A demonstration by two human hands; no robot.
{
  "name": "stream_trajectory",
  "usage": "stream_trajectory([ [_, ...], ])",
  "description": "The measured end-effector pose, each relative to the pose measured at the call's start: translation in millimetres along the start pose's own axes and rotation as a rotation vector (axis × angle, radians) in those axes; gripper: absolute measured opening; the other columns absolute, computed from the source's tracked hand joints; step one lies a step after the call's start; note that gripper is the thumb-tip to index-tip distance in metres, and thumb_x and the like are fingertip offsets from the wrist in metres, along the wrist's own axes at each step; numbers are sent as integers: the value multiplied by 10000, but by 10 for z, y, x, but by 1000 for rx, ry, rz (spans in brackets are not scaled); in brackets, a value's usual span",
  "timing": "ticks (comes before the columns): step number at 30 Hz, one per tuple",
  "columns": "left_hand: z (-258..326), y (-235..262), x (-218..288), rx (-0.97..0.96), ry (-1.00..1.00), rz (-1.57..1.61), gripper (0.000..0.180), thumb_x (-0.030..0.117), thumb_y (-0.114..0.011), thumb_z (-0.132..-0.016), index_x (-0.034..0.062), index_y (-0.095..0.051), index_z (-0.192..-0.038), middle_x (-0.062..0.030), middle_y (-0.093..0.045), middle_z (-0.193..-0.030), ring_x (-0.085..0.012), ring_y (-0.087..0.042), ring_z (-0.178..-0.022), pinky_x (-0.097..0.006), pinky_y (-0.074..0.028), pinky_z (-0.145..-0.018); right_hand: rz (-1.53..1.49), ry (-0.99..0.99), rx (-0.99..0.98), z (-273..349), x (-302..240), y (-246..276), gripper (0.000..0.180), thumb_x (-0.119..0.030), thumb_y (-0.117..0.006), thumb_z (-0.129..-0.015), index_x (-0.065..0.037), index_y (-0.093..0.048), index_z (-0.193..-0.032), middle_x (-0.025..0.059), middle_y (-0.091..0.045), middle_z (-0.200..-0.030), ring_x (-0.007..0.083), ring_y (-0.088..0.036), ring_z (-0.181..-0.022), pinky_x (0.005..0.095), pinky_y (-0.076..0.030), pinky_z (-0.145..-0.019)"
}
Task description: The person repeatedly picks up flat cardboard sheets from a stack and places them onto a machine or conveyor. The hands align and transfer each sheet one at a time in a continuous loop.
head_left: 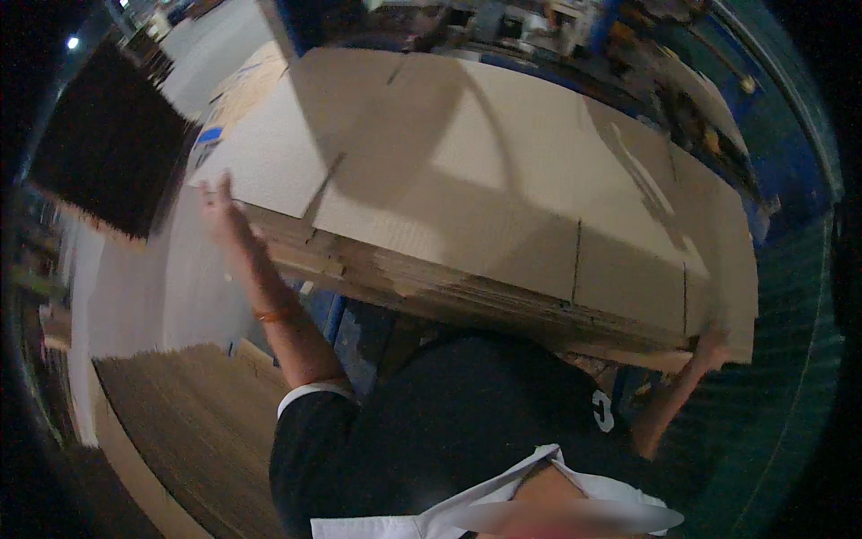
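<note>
Dim warehouse kind of place, grey floor (pixel 211 63) stretching off up and to the left, and a cluttered blue frame or rack (pixel 763 135) curving round the far right side. Right in the middle there's a thick stack of flat cardboard sheets (pixel 503 180), big tan panels with fold lines and slots cut in them, sitting on something blue (pixel 359 328) underneath that I can't really make out

Left hand (pixel 220 211) is up at the near left corner of the stack, fingers spread wide open, looks like it's right by the edge of the top sheets but a bit blurred so I can't tell if it's actually touching. Orange band (pixel 274 313) on that wrist. Right hand (pixel 711 346) is down at the near right corner of the stack, closed around the edge of the cardboard there

So the stack sits between the two hands, stretching away from them. Off beyond the left hand there's another pile of corrugated board (pixel 117 144) seen edge-on, and lower down on that side more stacked sheets (pixel 197 431) below the forearm
</note>
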State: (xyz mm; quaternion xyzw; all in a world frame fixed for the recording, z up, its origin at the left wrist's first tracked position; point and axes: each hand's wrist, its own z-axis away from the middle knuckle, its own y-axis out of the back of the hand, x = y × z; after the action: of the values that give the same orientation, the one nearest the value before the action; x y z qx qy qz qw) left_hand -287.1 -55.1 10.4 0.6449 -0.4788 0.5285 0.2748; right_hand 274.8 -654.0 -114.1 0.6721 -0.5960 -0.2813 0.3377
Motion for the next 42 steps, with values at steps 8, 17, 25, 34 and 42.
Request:
stream_trajectory([
  [8, -826, -35, -26, -196, 57, 300, 442, 116, -508, -872, -62, -340, -1239, -208, -521, -1108, -305, -546, -977, -414, -462, -864, -1022, -563, 434, -263, -377, 241, 563, -339, -646, -783, 50, -520, -1170, 168, -582, -1091, 253, -578, -937, 391, -472, -794],
  [17, 128, 312, -92, -467, -25, 63, 314, 77, -551, -836, -11, -523, -1136, -120, -570, -1069, -198, -548, -911, -344, -453, -824, -1150, -299, 233, 342, -734, 1972, 570, 3, -499, -823, 28, -293, -1354, 151, -443, -1306, 248, -471, -1152, 354, -373, -962],
  [25, 1379, -26, 152, -1181, -578, -348, 389, -45, -534, -769, 23, -601, -1146, -175, -506, -1279, -299, -463, -1212, -388, -334, -1029, -801, 941, -260, 1107, -1366, 1950, 356, -38, -602, -761, -121, -601, -1107, 73, -565, -1213, 281, -475, -1191, 477, -352, -1001],
  [34, 1396, -424, 256, -1454, -1014, -653, 471, 87, -498, -800, 126, -514, -1269, -126, -427, -1360, -311, -368, -1281, -450, -277, -1062, -702, 1077, -428, 695, -1580, 1814, 411, -85, -597, -744, -125, -572, -1153, 69, -506, -1286, 294, -424, -1235, 480, -283, -1039],
  [42, 1101, -1237, -2, -1332, -1005, -479, 711, -19, -630, -678, 130, -414, -1340, -146, -385, -1374, -331, -364, -1265, -426, -308, -1048, -428, 1091, -462, -211, -2108, 1131, 541, -309, -607, -776, -143, -494, -1279, 82, -355, -1414, 287, -317, -1304, 483, -260, -1037],
])
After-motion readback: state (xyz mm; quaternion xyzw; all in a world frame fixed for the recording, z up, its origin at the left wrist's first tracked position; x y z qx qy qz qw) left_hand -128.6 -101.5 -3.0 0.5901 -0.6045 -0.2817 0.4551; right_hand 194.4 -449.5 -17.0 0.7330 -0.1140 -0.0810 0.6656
